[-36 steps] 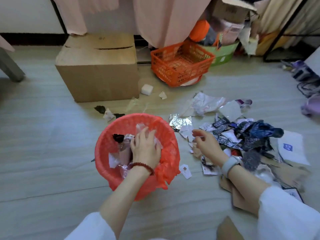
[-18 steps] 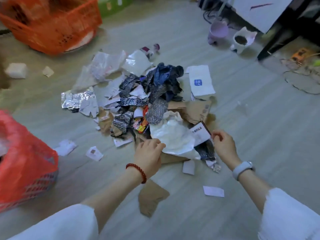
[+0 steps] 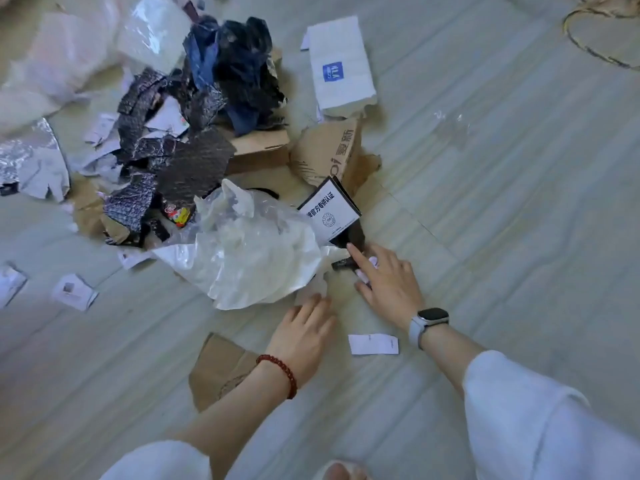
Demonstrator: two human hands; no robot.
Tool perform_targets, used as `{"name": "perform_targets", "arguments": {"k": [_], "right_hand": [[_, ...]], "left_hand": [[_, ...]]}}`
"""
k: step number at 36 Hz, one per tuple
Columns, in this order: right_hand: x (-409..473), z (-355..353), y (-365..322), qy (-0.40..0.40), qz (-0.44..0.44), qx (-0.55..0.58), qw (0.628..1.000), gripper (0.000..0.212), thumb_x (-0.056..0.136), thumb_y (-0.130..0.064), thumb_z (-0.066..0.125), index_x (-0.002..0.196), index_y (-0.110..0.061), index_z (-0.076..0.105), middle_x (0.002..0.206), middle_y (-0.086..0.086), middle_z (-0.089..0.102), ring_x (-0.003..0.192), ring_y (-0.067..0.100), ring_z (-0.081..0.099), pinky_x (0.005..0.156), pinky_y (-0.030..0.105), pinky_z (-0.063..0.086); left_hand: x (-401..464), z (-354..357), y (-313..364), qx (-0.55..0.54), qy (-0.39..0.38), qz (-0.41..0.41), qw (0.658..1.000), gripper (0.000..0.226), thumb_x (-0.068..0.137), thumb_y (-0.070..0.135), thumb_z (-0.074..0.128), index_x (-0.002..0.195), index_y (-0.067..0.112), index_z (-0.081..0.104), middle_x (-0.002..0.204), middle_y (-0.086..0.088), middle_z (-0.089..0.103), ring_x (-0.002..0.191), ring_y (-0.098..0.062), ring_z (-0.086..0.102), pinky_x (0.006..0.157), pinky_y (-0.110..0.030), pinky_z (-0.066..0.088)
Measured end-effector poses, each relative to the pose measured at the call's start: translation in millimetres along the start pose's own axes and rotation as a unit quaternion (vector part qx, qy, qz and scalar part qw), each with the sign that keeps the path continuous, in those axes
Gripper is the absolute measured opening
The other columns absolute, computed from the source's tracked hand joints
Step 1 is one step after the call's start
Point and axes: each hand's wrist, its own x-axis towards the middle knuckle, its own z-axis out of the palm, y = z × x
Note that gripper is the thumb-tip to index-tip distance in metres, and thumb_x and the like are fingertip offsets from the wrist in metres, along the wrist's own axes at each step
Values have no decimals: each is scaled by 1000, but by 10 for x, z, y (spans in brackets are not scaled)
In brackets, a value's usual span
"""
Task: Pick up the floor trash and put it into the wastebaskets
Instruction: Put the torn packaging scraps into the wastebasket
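A heap of floor trash lies ahead: a crumpled clear plastic bag (image 3: pixel 249 251), dark foil scraps (image 3: pixel 180 157), torn cardboard (image 3: pixel 325 154), and a black-and-white printed card (image 3: pixel 329 213). My right hand (image 3: pixel 384 282) lies low over the floor beside the card. Its index finger is stretched out and its fingertips touch a small dark scrap (image 3: pixel 343 264). My left hand (image 3: pixel 304 334) reaches forward with fingers spread flat, touching a pale paper scrap (image 3: pixel 311 289) at the bag's edge. No wastebasket is in view.
A white paper bag with a blue logo (image 3: pixel 339 67) lies at the back. A white slip (image 3: pixel 373 344) sits between my wrists and a brown cardboard piece (image 3: pixel 221 368) lies under my left forearm. Small paper bits (image 3: pixel 72 291) dot the left floor. A cable loop (image 3: pixel 602 36) lies far right.
The view has swung right and closer, and the red wastebasket has left the frame. Both hands dropped toward the floor at the near edge of the plastic bag; my left hand uncurled.
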Motion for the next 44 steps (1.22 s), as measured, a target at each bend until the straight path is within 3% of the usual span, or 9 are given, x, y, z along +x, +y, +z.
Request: {"name": "perform_targets", "arguments": {"k": [3,9,12,18,24,31,35,39,44], "right_hand": [[-54,53,54,33,-4,17,999,47,60,-20,83,103,-9,66,87,14,62,78,34,63,56,35,51],[-464,120,90,70,36,59,995,9,75,-11,62,77,-3,60,85,17,55,76,34,60,40,29,45],[-698,147,79,75,23,52,996,24,77,-22,39,72,-5,56,91,8,46,76,30,59,37,22,37],[-897,53,29,56,42,104,992,16,75,-16,47,71,-2,53,103,18,56,90,35,57,54,32,50],[-917,-120,-20,45,54,169,983,15,76,-13,44,68,-2,50,111,18,61,116,31,45,94,21,30],[-1078,-213,-182,26,203,266,942,14,80,1,55,87,-9,47,90,7,57,89,28,53,69,25,33],[-1140,-265,-236,55,234,247,939,32,85,-2,47,117,-8,52,93,8,57,88,23,49,74,25,35],[-1229,-213,-284,25,220,159,962,42,86,-28,37,120,-12,54,103,9,56,100,29,46,76,42,47],[-1323,-65,-371,-82,279,86,953,64,75,-55,59,127,-22,40,115,3,42,110,23,35,75,32,43]], "left_hand": [[20,38,-73,3,-50,-50,997,57,52,9,53,108,9,51,120,-18,61,108,-35,61,69,-40,56],[-32,164,0,-2,31,-3,1000,46,69,8,33,113,7,49,113,-13,54,101,-32,48,64,-34,51],[-142,209,79,-3,35,50,998,47,68,10,39,115,12,48,100,-4,63,84,-26,53,68,-34,46],[-284,235,23,-20,4,75,997,49,58,13,69,106,15,58,118,-12,54,98,-28,43,65,-32,52],[-242,152,-96,-11,-67,66,995,55,47,19,84,94,25,57,127,-13,45,106,-36,57,62,-34,52],[-235,194,-194,-8,-55,80,995,83,35,48,84,109,29,51,112,-7,45,84,-28,59,59,-32,50],[-242,222,-192,8,-46,73,996,79,31,54,84,100,26,59,102,-9,54,83,-29,58,57,-32,50],[-243,254,-186,21,-14,76,997,77,32,57,83,95,20,60,105,-9,43,100,-29,46,63,-33,52],[-255,278,-231,27,-10,84,996,81,32,59,82,93,13,55,104,-10,52,103,-29,46,73,-42,53]]}}
